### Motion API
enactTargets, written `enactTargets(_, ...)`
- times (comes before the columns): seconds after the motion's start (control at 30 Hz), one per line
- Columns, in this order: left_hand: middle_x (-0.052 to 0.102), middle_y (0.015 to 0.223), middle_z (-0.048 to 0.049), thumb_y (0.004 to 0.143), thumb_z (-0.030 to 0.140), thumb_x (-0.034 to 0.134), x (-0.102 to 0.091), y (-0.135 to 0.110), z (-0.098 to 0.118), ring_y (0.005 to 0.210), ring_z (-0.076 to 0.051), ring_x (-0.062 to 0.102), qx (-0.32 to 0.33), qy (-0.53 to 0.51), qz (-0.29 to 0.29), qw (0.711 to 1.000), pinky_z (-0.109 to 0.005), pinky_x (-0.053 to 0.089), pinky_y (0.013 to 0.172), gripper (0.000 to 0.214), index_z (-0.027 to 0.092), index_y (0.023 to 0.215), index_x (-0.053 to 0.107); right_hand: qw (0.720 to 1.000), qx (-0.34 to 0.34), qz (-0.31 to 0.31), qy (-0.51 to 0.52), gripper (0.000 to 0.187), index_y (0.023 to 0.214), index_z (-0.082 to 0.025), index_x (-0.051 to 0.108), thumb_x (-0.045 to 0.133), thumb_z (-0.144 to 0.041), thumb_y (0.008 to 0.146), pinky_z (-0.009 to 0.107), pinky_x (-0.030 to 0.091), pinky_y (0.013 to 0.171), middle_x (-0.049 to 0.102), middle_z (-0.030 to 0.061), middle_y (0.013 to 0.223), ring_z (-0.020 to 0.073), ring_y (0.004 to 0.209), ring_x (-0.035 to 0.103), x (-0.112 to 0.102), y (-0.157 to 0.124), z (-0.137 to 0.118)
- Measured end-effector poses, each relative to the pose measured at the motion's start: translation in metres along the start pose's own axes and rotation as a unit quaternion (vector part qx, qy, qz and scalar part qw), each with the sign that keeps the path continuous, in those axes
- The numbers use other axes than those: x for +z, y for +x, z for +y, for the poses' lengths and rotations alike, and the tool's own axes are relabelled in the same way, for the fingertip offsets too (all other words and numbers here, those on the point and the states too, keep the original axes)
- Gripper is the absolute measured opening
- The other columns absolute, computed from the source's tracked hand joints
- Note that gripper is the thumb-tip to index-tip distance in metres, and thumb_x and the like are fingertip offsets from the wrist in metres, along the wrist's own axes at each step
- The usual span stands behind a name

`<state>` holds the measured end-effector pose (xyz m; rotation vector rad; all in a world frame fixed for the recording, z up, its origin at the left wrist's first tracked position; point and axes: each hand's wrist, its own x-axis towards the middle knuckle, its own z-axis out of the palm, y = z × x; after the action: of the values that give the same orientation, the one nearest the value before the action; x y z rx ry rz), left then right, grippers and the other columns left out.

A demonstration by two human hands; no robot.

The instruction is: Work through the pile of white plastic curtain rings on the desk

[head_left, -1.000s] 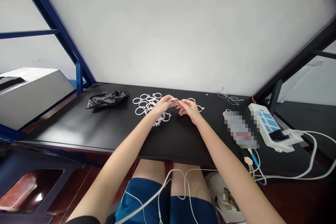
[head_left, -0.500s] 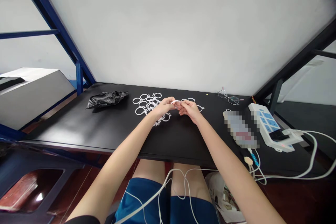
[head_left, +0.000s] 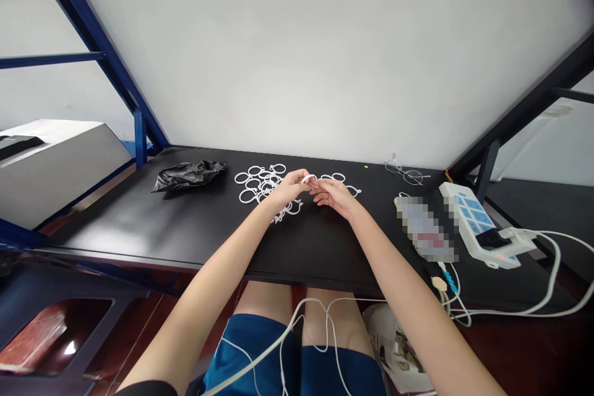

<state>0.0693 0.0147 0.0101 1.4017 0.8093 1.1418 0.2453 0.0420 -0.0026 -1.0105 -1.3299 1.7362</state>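
Over the middle of the black table, my left hand (head_left: 291, 189) is closed in a pinch on a white plastic ring (head_left: 307, 178). My right hand (head_left: 337, 197) meets it from the other side, thumb and index finger pinched at the ring's right edge, other fingers loosely curled. Fingers hide much of the ring's lower part. Just left of and partly behind my left hand lies a loose pile of several similar white rings (head_left: 247, 196), each with a small tab. A few more white rings (head_left: 338, 177) lie behind my right hand.
On the black table (head_left: 185, 229) a crumpled black plastic bag (head_left: 190, 176) lies at left. Glasses (head_left: 412, 177), a blurred-out phone (head_left: 424, 229) and a white power strip (head_left: 477, 223) with plugs are at right. White cables (head_left: 557, 272) run off the right side and across my lap.
Both hands have shifted slightly, the right fingertips a little to the left. The ring between them has tilted and moved slightly up and left. The rings on the table stay put.
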Motion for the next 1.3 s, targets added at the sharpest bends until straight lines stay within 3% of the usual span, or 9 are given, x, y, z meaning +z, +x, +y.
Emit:
enactTargets(0.4, 0.064, 0.085, -0.0025, 0.069, 0.017, 0.062, 0.0022, -0.0015, 0.0027, 0.087, -0.015, 0.058, -0.005, 0.02, 0.013, 1.0, -0.034, 0.045, 0.087, 0.01, 0.015, 0.07, 0.052, 1.0, 0.007, -0.008, 0.008, 0.012, 0.087, -0.018, 0.065, 0.065, -0.03, 0.084, 0.018, 0.054, 0.051, 0.074, 0.0064, 0.086, 0.0121, 0.063, 0.069, -0.0007, 0.0022, 0.0018)
enactTargets(0.67, 0.057, 0.068, 0.0006, 0.079, 0.037, 0.063, 0.0075, -0.0021, 0.0075, 0.072, -0.012, 0.054, 0.004, 0.029, 0.043, 0.999, -0.028, 0.042, 0.075, 0.032, 0.017, 0.064, 0.043, 1.0, 0.003, -0.015, 0.027, 0.014, 0.085, -0.017, 0.066, 0.069, -0.03, 0.081, 0.018, 0.053, 0.052, 0.074, 0.006, 0.087, 0.0076, 0.055, 0.062, -0.0003, 0.0007, -0.0008)
enactTargets(0.83, 0.06, 0.069, -0.0019, 0.079, 0.043, 0.062, 0.0076, -0.0002, 0.0045, 0.073, -0.013, 0.055, 0.01, 0.058, 0.063, 0.996, -0.029, 0.043, 0.073, 0.036, 0.017, 0.061, 0.046, 0.999, 0.012, 0.001, 0.036, 0.014, 0.082, -0.017, 0.065, 0.072, -0.028, 0.077, 0.019, 0.052, 0.051, 0.073, 0.004, 0.082, 0.0069, 0.051, 0.06, 0.0, 0.0013, -0.0013)
enactTargets(1.3, 0.057, 0.07, -0.0003, 0.077, 0.039, 0.062, 0.0073, 0.0002, 0.005, 0.069, -0.013, 0.052, -0.006, 0.107, 0.117, 0.987, -0.027, 0.041, 0.069, 0.027, 0.017, 0.067, 0.049, 0.997, -0.008, 0.048, 0.051, 0.022, 0.078, -0.018, 0.064, 0.08, -0.025, 0.064, 0.018, 0.05, 0.05, 0.072, 0.0009, 0.076, 0.0058, 0.051, 0.056, 0.0009, 0.0017, -0.0003)
